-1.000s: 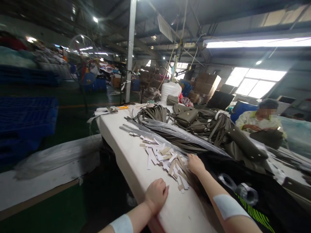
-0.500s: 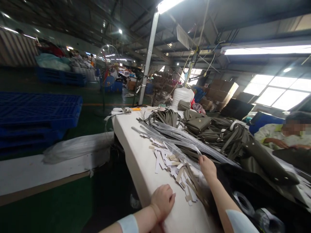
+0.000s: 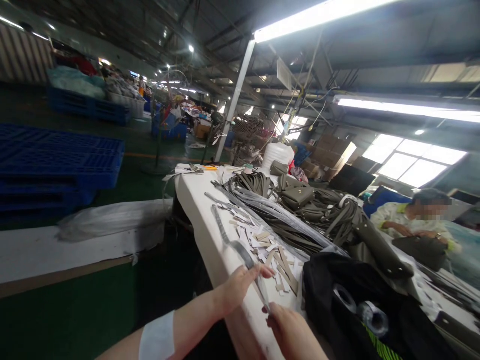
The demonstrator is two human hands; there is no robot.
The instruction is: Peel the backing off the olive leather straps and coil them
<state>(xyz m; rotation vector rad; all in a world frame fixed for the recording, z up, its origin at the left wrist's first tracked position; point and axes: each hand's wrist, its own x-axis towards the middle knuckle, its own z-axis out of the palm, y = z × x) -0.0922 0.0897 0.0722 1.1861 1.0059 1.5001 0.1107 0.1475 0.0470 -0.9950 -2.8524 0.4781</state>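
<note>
A dark strap in a clear plastic sleeve [image 3: 243,252] runs along the near side of the white table [image 3: 198,200]. My left hand [image 3: 240,287] closes around the sleeve partway along it, fingers pointing right. Lower down, my right hand [image 3: 290,327] pinches the sleeve's near end. Scattered white and tan paper strips [image 3: 277,255] lie just beyond my hands. Behind them, more plastic-sleeved straps [image 3: 285,212] stretch across the table in a bundle, beside dark olive bags [image 3: 298,196] heaped with their straps.
At right, a black bag [image 3: 326,280] holds rolls of clear tape [image 3: 373,317]. A person [image 3: 412,220] sits across the table handling an olive bag. Blue pallets [image 3: 56,160] and a plastic-covered roll [image 3: 116,220] are on the left. A pole [image 3: 236,95] rises beyond the table's far end.
My right hand has drawn one sleeved strap out of the bundle toward me. My left hand has left the table edge and now grips that strap. The view has shifted slightly right.
</note>
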